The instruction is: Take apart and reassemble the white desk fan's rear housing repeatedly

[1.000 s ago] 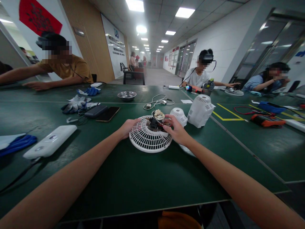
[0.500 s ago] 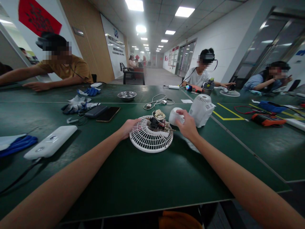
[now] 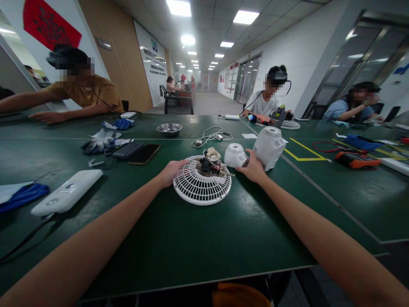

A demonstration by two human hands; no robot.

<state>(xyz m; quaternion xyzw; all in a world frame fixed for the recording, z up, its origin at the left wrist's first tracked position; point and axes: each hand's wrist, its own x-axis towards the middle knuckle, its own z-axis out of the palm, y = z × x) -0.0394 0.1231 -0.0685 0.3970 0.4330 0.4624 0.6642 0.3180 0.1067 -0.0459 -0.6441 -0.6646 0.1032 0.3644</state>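
Observation:
In front of me a round white fan grille (image 3: 202, 194) lies on the table, with the exposed fan motor (image 3: 209, 164) and its wires on top. My left hand (image 3: 172, 172) grips the grille's left rim, fingers partly hidden. Right of the grille sits a small white vented motor cover (image 3: 235, 154), dome up and low at the table. My right hand (image 3: 254, 169) holds the cover by its right side, thumb at the near edge; its other fingers are partly hidden behind. Just beyond that hand stands a larger white plastic fan housing (image 3: 270, 147), upright.
A metal bowl (image 3: 169, 128) and a coiled white cable (image 3: 212, 135) lie farther back. To the left are a phone (image 3: 144, 154), a white power bank (image 3: 67, 192) and gloves (image 3: 100, 143). An orange multimeter (image 3: 357, 160) lies right. Several co-workers sit across the table.
My right hand has lowered and shifted to the cover's right side, and the cover now sits dome up. My left hand stays on the grille. A co-worker's white grille has moved left.

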